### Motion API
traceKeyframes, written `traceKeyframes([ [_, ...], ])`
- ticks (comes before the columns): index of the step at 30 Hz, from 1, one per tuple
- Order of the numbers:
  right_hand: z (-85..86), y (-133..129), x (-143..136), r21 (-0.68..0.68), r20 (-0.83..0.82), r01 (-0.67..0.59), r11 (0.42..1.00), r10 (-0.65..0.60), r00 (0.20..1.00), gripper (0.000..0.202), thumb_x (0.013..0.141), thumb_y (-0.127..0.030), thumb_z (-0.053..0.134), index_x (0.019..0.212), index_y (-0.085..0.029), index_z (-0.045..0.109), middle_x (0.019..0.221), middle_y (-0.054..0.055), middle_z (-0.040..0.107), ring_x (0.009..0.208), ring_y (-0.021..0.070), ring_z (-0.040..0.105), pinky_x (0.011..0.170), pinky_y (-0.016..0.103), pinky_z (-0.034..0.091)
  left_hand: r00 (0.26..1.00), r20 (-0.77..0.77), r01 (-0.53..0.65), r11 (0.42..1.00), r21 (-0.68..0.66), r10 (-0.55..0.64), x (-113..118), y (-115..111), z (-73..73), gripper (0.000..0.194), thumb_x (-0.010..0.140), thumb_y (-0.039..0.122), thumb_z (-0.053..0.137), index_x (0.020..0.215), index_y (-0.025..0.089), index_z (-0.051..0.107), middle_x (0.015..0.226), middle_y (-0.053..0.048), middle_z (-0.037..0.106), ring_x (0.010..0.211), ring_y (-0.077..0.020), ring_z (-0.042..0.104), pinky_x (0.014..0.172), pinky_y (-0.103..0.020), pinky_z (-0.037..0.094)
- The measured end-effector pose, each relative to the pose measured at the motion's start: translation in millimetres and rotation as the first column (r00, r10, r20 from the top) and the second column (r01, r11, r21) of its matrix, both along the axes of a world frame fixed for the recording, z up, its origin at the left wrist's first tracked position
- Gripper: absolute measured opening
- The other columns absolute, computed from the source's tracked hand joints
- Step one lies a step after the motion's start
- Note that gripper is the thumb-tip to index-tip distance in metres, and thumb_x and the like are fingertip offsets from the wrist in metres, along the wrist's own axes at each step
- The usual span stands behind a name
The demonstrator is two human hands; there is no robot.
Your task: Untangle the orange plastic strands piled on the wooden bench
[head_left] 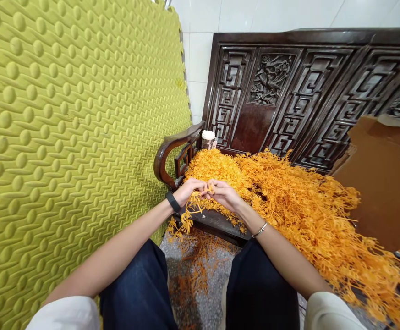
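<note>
My left hand (190, 189) and my right hand (224, 193) meet just above the front edge of the bench seat, fingers pinched together. Between them they grip an orange plastic sprig (187, 222), whose thin stems and small flower-like ends dangle below my left hand. The exact spot my fingertips hold is partly hidden. Right behind my hands lies a heap of small orange pieces (216, 164) on the seat. To its right spreads a larger pile of branching orange plastic sprigs (296, 199).
A carved dark wooden bench (254, 126) stands against the tiled wall. In its corner is a lidded cup (208, 139). Brown cardboard (385, 178) leans at right. A yellow-green foam mat (83, 119) rises on the left. Orange scraps (198, 266) litter the floor between my legs.
</note>
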State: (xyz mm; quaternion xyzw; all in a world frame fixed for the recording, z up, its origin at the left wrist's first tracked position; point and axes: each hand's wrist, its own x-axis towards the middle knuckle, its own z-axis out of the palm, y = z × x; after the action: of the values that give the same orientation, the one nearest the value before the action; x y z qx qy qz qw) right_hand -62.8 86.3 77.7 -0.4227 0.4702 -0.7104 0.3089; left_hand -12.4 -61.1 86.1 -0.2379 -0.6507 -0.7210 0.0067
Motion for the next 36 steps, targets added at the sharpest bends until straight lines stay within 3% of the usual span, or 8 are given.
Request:
traceKeyframes([
  [5,-3.8,-3.9,-0.1,-0.041,0.031,-0.036,0.999,0.037,0.999,0.007,0.075,-0.009,0.047,0.071,-0.009,0.042,0.069,0.004,0.04,0.066,0.0115,0.045,0.075,0.036,0.037,0.999,0.022,-0.032,0.998,0.062,0.031,0.7,-0.4,-2.1,0.019,0.054,0.016,0.046,0.039,0.006,0.039,0.047,-0.007,0.039,0.058,-0.0185,0.051,0.052,-0.022,0.03],
  [15,-8.5,-6.5,-1.4,-0.049,0.012,-0.039,0.998,0.039,0.999,0.005,0.077,-0.01,0.046,0.074,-0.008,0.042,0.071,0.005,0.041,0.066,0.011,0.044,0.07,0.031,0.035,0.999,0.025,-0.03,0.999,0.032,0.029,-6.6,-6.9,-13.3,0.02,0.058,0.014,0.045,0.041,0.005,0.04,0.046,-0.007,0.039,0.053,-0.0147,0.048,0.05,-0.021,0.027],
  [20,-3.9,-4.9,0.5,-0.169,0.095,-0.067,0.983,0.084,0.992,0.004,0.076,-0.006,0.044,0.074,-0.009,0.043,0.068,0.004,0.033,0.067,0.0103,0.043,0.073,0.03,0.035,0.994,-0.098,0.071,0.966,0.248,-0.048,-1.6,-7.3,-8.7,0.025,0.061,0.011,0.042,0.041,0.006,0.028,0.046,-0.004,0.031,0.049,-0.008,0.036,0.056,-0.024,0.031],
  [24,5.6,-2.5,2.2,-0.183,-0.008,0.025,0.983,-0.027,1.0,0.003,0.08,-0.011,0.043,0.082,-0.012,0.046,0.075,0.004,0.04,0.073,0.0107,0.046,0.076,0.031,0.036,0.996,-0.084,-0.004,0.97,0.244,0.025,-0.8,-6.3,-4.5,0.015,0.064,0.009,0.043,0.05,0.005,0.042,0.056,-0.006,0.04,0.057,-0.0092,0.042,0.055,-0.021,0.031],
  [27,12.0,5.0,-7.9,-0.142,-0.091,0.209,0.967,-0.223,0.97,0.013,0.078,-0.017,0.05,0.091,-0.016,0.048,0.078,0.003,0.045,0.07,0.0093,0.048,0.075,0.03,0.039,0.995,0.023,-0.096,0.977,0.191,0.093,-4.0,-6.3,-3.0,0.01,0.066,0.016,0.051,0.065,0.006,0.053,0.066,-0.005,0.046,0.06,-0.0076,0.043,0.05,-0.017,0.031],
  [30,16.2,19.1,-29.5,-0.124,-0.181,0.497,0.859,-0.512,0.84,0.017,0.07,-0.02,0.059,0.085,-0.014,0.053,0.089,0.004,0.048,0.074,0.0097,0.048,0.072,0.028,0.042,0.989,0.064,-0.143,0.984,0.105,0.137,-8.1,-9.3,-1.7,0.02,0.068,0.024,0.057,0.078,0.007,0.057,0.075,-0.005,0.05,0.065,-0.0083,0.045,0.048,-0.016,0.033],
  [33,16.0,34.8,-56.3,-0.125,-0.277,0.768,0.627,-0.766,0.58,0.023,0.065,-0.025,0.061,0.081,-0.008,0.058,0.086,0.008,0.053,0.068,0.0109,0.05,0.069,0.027,0.044,0.981,0.029,-0.191,0.98,0.047,0.19,-11.8,-14.3,-1.4,0.026,0.067,0.026,0.06,0.082,0.005,0.057,0.083,-0.008,0.053,0.071,-0.0107,0.048,0.054,-0.019,0.038],
  [36,10.7,46.8,-79.8,-0.021,-0.153,0.877,0.48,-0.868,0.472,0.036,0.059,-0.018,0.06,0.091,-0.004,0.057,0.084,0.01,0.055,0.072,0.0133,0.053,0.076,0.028,0.044,0.974,0.022,-0.226,0.974,0.014,0.225,-14.8,-18.1,-2.7,0.031,0.065,0.027,0.063,0.084,0.004,0.056,0.08,-0.008,0.053,0.063,-0.0083,0.047,0.057,-0.022,0.04],
])
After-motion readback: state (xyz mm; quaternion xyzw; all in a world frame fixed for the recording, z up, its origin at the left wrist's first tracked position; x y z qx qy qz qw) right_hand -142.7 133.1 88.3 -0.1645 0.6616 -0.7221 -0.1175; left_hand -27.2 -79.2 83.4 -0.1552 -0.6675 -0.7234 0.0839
